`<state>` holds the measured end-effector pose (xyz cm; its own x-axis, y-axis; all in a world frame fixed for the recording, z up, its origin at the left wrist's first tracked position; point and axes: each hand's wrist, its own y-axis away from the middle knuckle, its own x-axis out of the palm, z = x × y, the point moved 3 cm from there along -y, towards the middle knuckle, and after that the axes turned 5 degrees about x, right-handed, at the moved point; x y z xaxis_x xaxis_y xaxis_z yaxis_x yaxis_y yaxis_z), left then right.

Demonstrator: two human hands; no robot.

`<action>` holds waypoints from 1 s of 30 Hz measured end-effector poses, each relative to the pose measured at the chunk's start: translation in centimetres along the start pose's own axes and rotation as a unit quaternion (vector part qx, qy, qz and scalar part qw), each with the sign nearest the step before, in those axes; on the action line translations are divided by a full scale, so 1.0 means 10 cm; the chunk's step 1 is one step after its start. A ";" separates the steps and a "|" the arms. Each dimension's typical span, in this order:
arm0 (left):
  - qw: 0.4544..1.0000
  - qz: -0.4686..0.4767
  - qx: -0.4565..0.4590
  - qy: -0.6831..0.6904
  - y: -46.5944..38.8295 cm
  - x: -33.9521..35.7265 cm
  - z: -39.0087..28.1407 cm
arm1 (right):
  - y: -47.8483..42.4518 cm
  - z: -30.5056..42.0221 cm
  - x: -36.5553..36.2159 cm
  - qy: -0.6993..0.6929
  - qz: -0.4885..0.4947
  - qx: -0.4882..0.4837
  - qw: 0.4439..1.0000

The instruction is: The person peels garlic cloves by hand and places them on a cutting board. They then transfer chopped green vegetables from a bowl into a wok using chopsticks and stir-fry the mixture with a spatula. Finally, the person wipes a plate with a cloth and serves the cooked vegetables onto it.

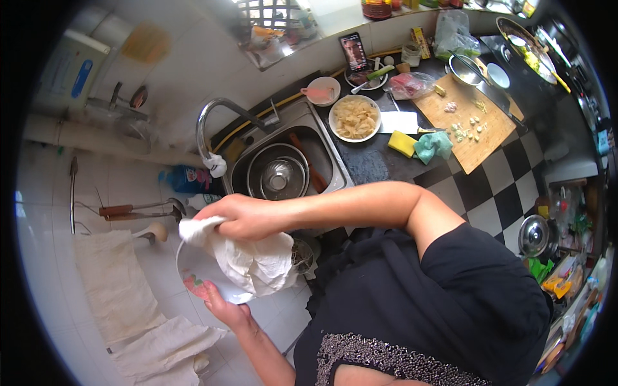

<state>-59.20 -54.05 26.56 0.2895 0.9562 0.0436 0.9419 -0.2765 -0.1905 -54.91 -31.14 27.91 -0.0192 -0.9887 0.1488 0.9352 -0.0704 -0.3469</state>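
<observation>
A white bowl or plate with a red and green print [200, 282] is gripped at its lower rim by my left hand [229, 309], thumb on the inside. A white cloth [256, 260] is bunched in my right hand [241, 217], above the left one. Part of the cloth lies inside the dish and hides much of it; one end folds over its upper left rim. Both hands are beside the near left corner of the sink.
The steel sink [338, 159] holds nested metal bowls under a faucet [231, 103]. A cleaver [400, 122] and a cutting board [473, 149] lie on the counter, right. Utensils [116, 211] and cloths [116, 284] hang on the left wall.
</observation>
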 end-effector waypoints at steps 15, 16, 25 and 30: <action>0.965 -0.235 0.022 0.114 0.10 -0.03 0.32 | 0.49 -0.08 -0.09 0.363 -0.133 -0.003 0.922; 0.967 -0.224 0.013 0.123 0.11 -0.10 0.37 | 0.39 0.15 0.00 0.354 -0.184 0.001 0.917; 0.983 -0.117 0.105 0.097 0.28 -0.09 0.25 | -0.57 -0.10 1.19 0.351 -0.009 -0.191 0.917; 0.980 -0.115 0.050 0.155 0.19 -0.67 0.37 | -0.21 -0.20 1.36 0.335 0.284 -0.185 0.879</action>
<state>-60.03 -60.65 22.33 0.1236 0.9123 0.3903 0.9714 -0.0310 -0.2352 -57.81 -44.74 28.76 0.0942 -0.7256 -0.6816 0.6841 0.5446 -0.4852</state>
